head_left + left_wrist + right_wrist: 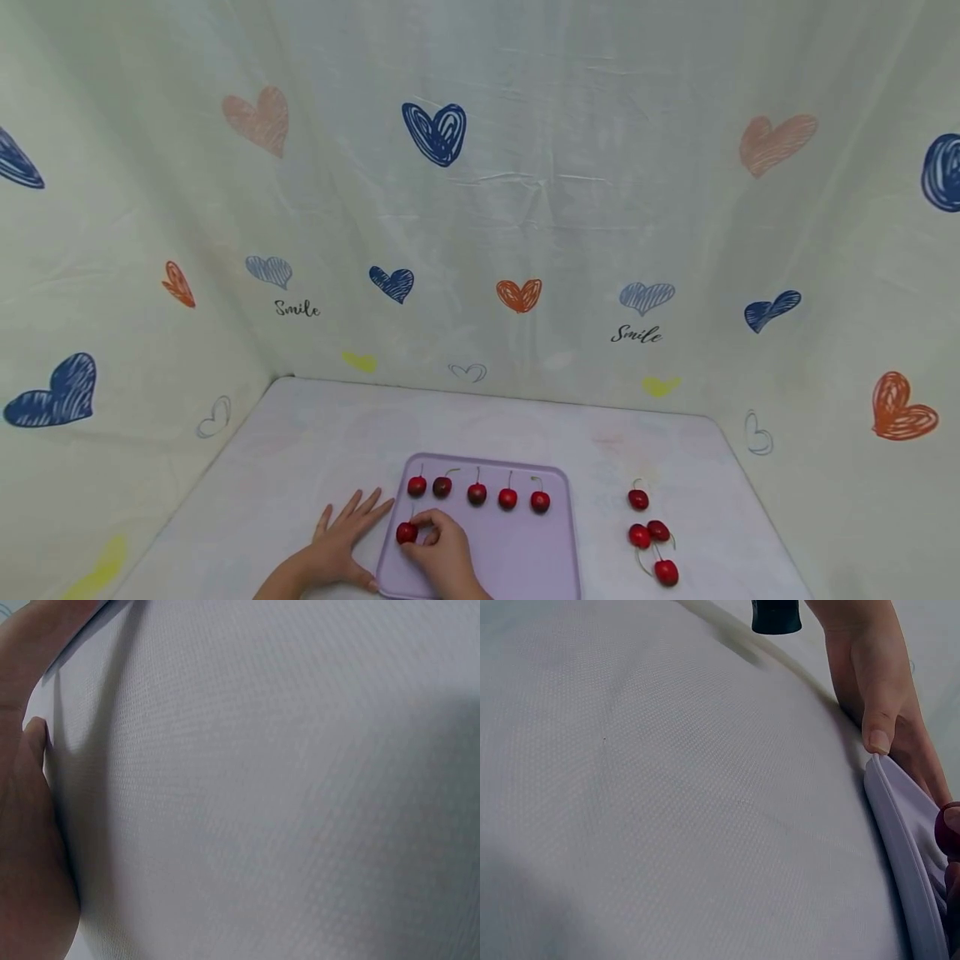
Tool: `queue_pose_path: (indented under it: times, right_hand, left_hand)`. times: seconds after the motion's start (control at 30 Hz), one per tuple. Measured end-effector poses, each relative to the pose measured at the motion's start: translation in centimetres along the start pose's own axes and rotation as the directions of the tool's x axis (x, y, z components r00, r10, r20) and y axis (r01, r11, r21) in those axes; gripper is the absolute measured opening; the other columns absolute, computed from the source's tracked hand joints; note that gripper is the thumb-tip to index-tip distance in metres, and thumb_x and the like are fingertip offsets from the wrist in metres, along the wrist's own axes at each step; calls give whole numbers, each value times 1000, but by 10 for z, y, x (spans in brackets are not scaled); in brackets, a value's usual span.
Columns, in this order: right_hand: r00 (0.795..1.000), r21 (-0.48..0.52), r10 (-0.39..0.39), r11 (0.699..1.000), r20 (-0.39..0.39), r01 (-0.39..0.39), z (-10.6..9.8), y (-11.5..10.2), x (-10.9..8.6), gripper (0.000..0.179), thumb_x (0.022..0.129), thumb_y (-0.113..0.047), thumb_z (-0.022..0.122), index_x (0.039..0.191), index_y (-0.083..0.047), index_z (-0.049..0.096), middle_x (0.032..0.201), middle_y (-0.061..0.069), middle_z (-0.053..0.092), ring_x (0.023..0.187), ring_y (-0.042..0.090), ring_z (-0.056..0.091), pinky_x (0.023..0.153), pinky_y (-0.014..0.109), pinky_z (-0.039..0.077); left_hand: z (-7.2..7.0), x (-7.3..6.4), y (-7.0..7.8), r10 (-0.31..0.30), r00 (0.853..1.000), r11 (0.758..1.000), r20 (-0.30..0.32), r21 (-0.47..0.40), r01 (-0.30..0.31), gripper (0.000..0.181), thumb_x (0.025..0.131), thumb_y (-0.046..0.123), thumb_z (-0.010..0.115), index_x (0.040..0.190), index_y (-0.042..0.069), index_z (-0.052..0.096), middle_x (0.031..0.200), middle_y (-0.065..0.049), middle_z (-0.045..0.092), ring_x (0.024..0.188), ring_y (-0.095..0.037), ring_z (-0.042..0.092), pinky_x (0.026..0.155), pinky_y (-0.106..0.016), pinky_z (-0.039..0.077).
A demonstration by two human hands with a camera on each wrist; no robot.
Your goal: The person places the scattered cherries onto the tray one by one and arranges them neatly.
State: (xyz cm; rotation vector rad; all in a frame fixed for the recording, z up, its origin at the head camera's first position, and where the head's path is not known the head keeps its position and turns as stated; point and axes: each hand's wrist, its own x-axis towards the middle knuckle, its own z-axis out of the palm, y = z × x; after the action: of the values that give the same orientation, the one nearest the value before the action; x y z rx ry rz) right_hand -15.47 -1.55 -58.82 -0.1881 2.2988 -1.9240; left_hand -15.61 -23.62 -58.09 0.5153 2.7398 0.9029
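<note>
In the head view a lilac tray (521, 558) lies on the white table, with a row of several stemmed red cherries (477, 494) along its far side. My right hand (446, 554) pinches another cherry (406, 532) between thumb and fingertips, over the tray's left part below the row's first cherry. Whether this cherry touches the tray I cannot tell. Beside the tray's left edge, my left hand (337, 550) lies with fingers spread. Its thumb touches the tray rim (900, 847) in the right wrist view. Part of the left hand (30, 862) fills the left wrist view's edge.
Right of the tray, several loose cherries (666, 572) lie on the tabletop (712, 500), some close together. A pale curtain (480, 208) printed with hearts surrounds the table at the back and sides. A dark object (775, 616) shows near the left wrist in the right wrist view.
</note>
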Motion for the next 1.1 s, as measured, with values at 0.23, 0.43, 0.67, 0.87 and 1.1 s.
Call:
queue_pose_path:
  times: [0.23,0.43,0.67,0.87,1.1]
  right_hand:
    - [1000,-55,10,998,-22,-11,1,-3,0,29,69,-4,83,90,-19,71,66,-9,53,53,4,45,45,20,36]
    - [1000,-76,10,997,-24,-12,3,-3,0,27,70,-6,83,91,-18,71,73,-9,55,55,4,46,46,21,38]
    - [999,-94,-2,996,-39,-1,3,-5,0,26,70,-7,83,91,-17,72,77,-12,56,57,4,46,48,21,38]
    - [998,-106,-29,994,-53,24,4,-6,0,25,71,-10,84,93,-16,73,82,-13,57,59,2,46,50,21,39]
    - [998,-100,-34,995,-56,29,4,-5,1,25,72,-12,84,95,-15,74,85,-13,58,59,2,46,51,21,40]
  left_hand:
    - [3,1,-3,18,1000,1000,-19,-1,-18,111,53,59,86,150,33,39,156,-20,29,140,-53,10,97,-78,-9]
    - [3,3,-4,-7,1000,1000,-5,17,7,112,52,61,85,150,36,37,156,-21,27,141,-52,10,98,-77,-8]
    - [4,2,-5,9,1000,1000,-19,22,-8,113,52,62,84,151,35,36,155,-22,27,141,-52,10,98,-77,-7]
    - [5,3,-8,13,1000,1000,-22,27,-13,113,52,62,84,151,36,36,155,-21,27,141,-51,10,98,-77,-7]
    - [4,2,-7,26,999,1000,-27,14,-26,113,52,62,84,151,35,36,155,-22,28,140,-53,11,98,-77,-7]
